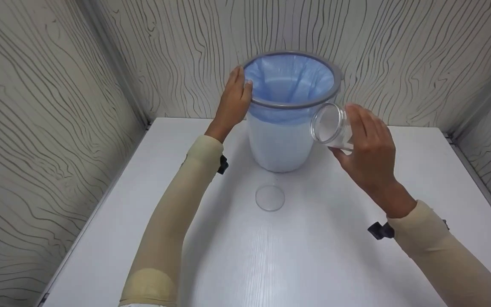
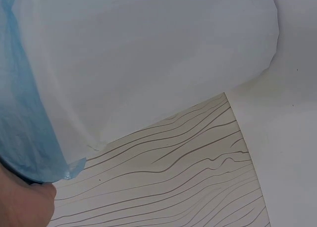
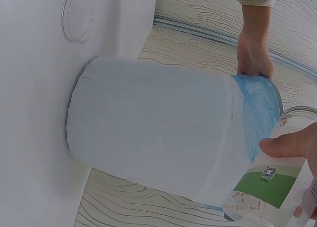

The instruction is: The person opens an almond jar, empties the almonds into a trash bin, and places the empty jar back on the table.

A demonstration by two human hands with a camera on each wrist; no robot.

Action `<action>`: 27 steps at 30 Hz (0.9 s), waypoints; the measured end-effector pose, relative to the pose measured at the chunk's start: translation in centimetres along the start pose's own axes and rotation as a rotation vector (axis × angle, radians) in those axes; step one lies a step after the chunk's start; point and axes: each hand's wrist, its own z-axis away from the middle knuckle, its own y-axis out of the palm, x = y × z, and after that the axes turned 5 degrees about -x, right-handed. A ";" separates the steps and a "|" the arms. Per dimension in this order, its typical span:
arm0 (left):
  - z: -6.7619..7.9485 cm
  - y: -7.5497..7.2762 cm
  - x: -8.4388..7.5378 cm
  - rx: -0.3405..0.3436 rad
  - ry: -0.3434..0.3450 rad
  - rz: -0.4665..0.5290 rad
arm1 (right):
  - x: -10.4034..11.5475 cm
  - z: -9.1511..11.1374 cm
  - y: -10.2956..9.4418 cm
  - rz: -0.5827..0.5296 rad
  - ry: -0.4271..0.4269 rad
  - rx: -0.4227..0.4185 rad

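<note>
A white trash bin (image 1: 279, 145) lined with a blue bag (image 1: 290, 76) stands on the white table. My left hand (image 1: 232, 98) holds its grey rim on the left side, fingers over the edge. In my right hand (image 1: 369, 149) is a clear jar (image 1: 347, 134), gripped around its body and tilted beside the bin's right front rim, with its uncovered mouth facing left. The right wrist view shows a green and white label (image 3: 267, 185) with a square code on the jar, and small brown bits inside near its base. Part of the left hand (image 2: 25, 202) shows in the left wrist view.
A clear round lid (image 1: 270, 198) lies on the white table (image 1: 271, 256) in front of the bin. Wood-grain patterned panels (image 1: 177, 51) rise behind and on both sides. Black wrist mounts (image 1: 381, 230) stick out from the sleeves.
</note>
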 end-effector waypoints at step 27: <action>0.0 0.0 0.1 -0.003 0.017 -0.018 | 0.2 2.6 0.5 -0.061 0.074 0.008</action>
